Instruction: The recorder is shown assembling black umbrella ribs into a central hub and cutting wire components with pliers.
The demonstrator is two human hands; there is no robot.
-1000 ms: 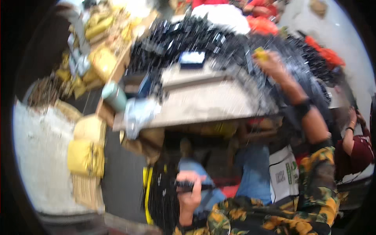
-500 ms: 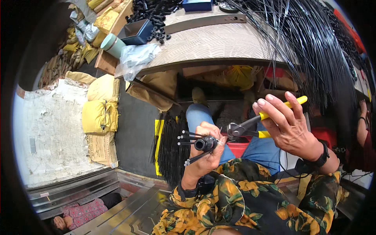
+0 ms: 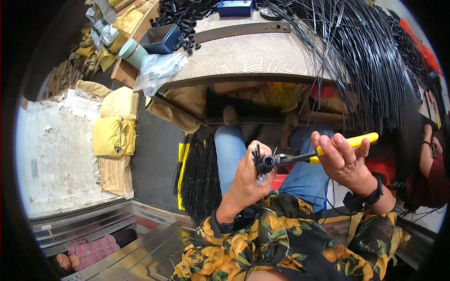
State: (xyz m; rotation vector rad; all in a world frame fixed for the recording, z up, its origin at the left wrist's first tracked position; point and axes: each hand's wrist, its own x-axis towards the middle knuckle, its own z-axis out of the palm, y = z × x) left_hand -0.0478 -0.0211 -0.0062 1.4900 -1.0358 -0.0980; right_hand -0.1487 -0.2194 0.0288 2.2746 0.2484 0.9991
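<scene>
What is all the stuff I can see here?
Small round black part with thin black pins: one, in the left hand.
Yellow-handled pliers: one, in the right hand, tip at the round part.
Long thin black wires: a big bunch, hanging off the bench at right.
Wooden workbench: one, tan, top centre.
Small black pieces: a heap, on the bench.
Pale green cup: one, bench's left end.
Clear plastic bag: one, bench edge.
Yellow sacks: several, floor at left.
Left hand: holds the round part.
Right hand: grips the pliers.
</scene>
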